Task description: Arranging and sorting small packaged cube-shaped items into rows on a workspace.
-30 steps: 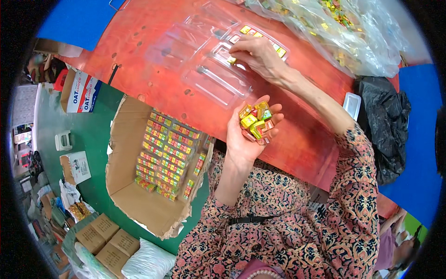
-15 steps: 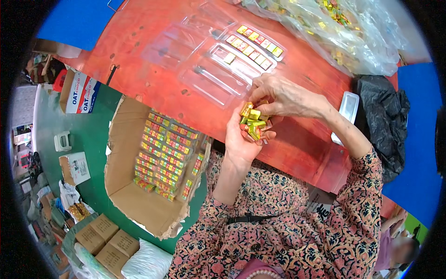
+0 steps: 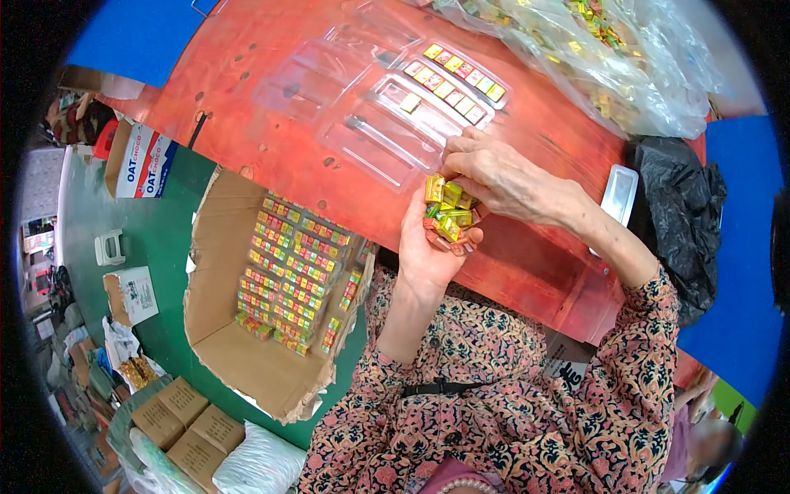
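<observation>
At five o'clock from the tray (image 3: 380, 155), left grip (image 3: 432, 253) is loosely cupping packets (image 3: 449, 212); at two, right grip (image 3: 517, 188) is leaning over, closure hidden.

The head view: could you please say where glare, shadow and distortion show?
In the head view, glare streaks the clear bag and a clear tray; the red table is darker below the right hand; surroundings bend toward the black fisheye rim.

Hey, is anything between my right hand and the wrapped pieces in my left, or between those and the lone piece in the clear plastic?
Nothing visible: your right hand is at the wrapped pieces in your left hand. Toward the lone piece, an empty clear plastic section lies between, on the red table.
</observation>
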Demonstrator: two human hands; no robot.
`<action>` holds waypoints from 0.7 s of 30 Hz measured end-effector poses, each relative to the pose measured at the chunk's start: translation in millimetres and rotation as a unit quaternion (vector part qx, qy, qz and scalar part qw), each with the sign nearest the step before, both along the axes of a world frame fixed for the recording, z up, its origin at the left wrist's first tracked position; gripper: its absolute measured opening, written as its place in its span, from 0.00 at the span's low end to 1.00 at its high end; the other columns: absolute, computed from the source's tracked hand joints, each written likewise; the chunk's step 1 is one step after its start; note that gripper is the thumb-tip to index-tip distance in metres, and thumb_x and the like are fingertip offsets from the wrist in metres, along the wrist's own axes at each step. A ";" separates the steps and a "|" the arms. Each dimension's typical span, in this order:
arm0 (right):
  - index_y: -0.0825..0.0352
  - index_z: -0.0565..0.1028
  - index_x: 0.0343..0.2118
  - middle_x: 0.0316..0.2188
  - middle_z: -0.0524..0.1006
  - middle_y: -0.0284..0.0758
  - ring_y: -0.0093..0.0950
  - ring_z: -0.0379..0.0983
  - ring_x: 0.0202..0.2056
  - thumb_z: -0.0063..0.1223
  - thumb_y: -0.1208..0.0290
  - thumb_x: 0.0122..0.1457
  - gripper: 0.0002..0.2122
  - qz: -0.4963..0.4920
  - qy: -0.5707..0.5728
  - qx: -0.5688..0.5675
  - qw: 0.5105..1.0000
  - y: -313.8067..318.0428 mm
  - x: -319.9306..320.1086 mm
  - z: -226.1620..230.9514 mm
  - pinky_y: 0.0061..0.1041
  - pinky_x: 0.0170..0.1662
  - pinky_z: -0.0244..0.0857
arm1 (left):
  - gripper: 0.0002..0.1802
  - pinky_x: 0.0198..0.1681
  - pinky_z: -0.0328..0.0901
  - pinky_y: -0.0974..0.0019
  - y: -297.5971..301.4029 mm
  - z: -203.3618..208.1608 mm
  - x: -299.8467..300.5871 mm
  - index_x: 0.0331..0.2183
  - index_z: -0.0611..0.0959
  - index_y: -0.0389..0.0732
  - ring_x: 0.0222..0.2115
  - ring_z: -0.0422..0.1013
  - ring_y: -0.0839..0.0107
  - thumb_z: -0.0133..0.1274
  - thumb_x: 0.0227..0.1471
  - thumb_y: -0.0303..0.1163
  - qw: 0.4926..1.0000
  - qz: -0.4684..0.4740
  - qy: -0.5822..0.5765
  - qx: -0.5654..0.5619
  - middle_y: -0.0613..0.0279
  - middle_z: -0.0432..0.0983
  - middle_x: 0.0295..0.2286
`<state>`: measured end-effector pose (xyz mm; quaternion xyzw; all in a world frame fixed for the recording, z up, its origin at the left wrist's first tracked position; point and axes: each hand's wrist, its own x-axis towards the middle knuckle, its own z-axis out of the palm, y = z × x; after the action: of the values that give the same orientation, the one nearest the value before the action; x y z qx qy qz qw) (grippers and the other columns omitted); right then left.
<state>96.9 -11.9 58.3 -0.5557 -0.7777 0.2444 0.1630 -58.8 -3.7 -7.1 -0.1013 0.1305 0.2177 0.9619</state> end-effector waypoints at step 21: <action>0.66 0.69 0.31 0.31 0.66 0.36 0.32 0.63 0.37 0.44 0.74 0.45 0.08 0.042 -0.164 0.326 0.930 64.6 29.9 -41.9 0.29 0.39 0.60 | 0.24 0.25 0.70 0.66 -0.8 -2.6 0.1 0.50 0.67 0.42 0.38 0.70 0.60 0.37 0.56 0.45 1.000 -0.005 -0.010 0.014 0.49 0.68 0.43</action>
<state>126.8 52.6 16.4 -0.4713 -0.8530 -0.1103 0.1950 -58.7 -4.5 -9.8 -0.0894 0.1188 0.2136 0.9655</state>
